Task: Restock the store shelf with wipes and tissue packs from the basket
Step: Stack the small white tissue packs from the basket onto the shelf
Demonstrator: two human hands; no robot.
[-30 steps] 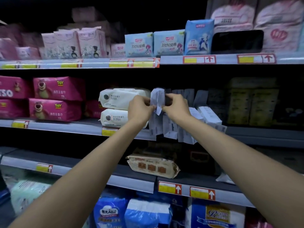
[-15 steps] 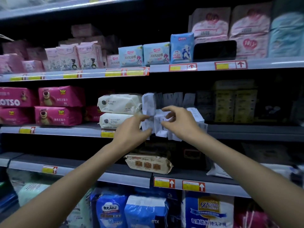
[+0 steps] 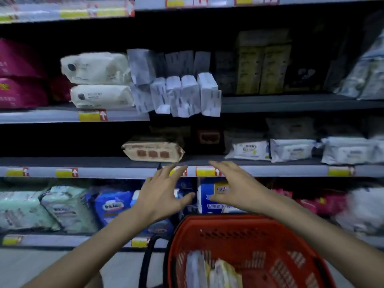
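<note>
Tissue packs: small, white, standing in a leaning row on a shelf high above the basket, a little left of it. The basket is red, with a few pale packs lying inside it, too blurred to tell their type. Left hand is above the basket's left rim, right hand above its far rim. Both are empty with fingers spread wide and backs toward the camera, touching neither basket nor packs. Shelf edge with yellow price tags runs directly above the basket, behind the fingertips. Brown wipes pack lies flat on that shelf, up-left of the basket. Two white wipes packs sit stacked further up-left of the basket, just beside the tissue row. Labels unreadable.
</note>
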